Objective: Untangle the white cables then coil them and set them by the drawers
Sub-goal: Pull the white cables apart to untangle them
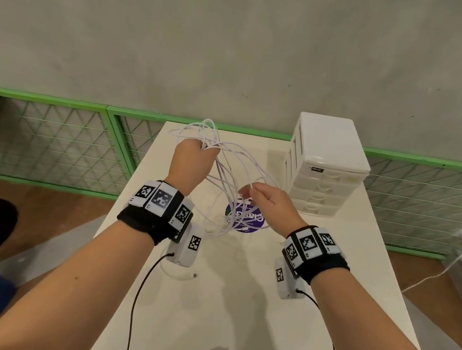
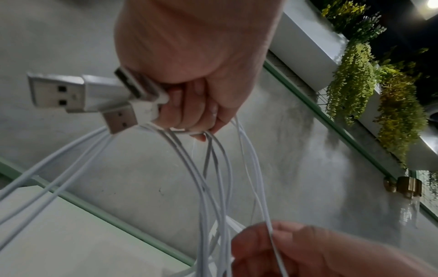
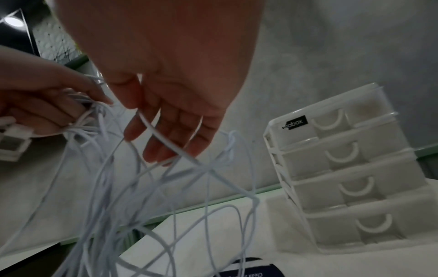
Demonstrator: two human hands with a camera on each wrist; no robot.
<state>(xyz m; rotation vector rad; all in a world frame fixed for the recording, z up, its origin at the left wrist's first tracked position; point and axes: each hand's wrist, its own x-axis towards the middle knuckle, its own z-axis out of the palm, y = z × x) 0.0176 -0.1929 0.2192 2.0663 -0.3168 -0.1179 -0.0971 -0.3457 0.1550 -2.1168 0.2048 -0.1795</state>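
Observation:
A tangle of white cables [image 1: 241, 153] hangs in loops between my two hands above the white table [image 1: 223, 303]. My left hand [image 1: 195, 153] is raised and grips the bundle in a fist. Three USB plugs [image 2: 57, 91] stick out of that fist [image 2: 189, 84], and strands [image 2: 203, 196] fall below it. Lower and to the right, my right hand [image 1: 267, 200] pinches one strand [image 3: 180, 151] between thumb and fingers [image 3: 166, 146]. The white drawer unit [image 1: 326, 162] stands at the table's far right; its several drawers [image 3: 343, 178] are closed.
A round purple sticker [image 1: 245, 219] lies on the table under the hanging loops. One cable end [image 1: 183, 276] lies on the table near my left wrist. Green mesh fencing [image 1: 55, 140] runs behind the table. Another white cord [image 1: 443, 271] trails on the floor at the right.

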